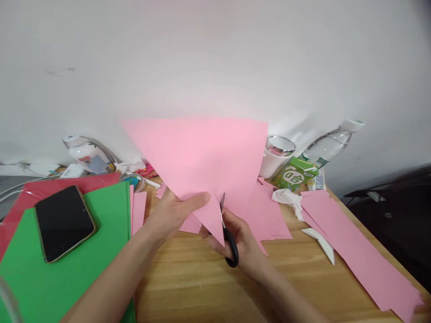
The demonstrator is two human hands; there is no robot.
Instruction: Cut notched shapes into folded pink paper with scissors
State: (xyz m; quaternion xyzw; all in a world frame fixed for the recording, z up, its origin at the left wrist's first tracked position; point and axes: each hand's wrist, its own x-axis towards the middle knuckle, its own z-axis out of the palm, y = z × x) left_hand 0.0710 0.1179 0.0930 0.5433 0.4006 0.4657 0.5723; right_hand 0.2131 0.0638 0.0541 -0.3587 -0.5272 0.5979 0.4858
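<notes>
My left hand [175,210] pinches the lower part of a large pink paper sheet [202,152], folded into a triangle and held up above the wooden table [188,273]. My right hand [244,240] is closed around the black handles of a pair of scissors [227,233]. The blades point up into the paper's lower edge, just right of my left thumb. The paper's tip hangs down in front of my right fingers.
A black phone [63,222] lies on green paper [81,269] stacked over red paper [50,188] at left. Pink offcuts [357,251] lie at right. A white cup [276,157], green carton [294,172], two bottles [328,143] and crumpled tissue [288,197] stand by the wall.
</notes>
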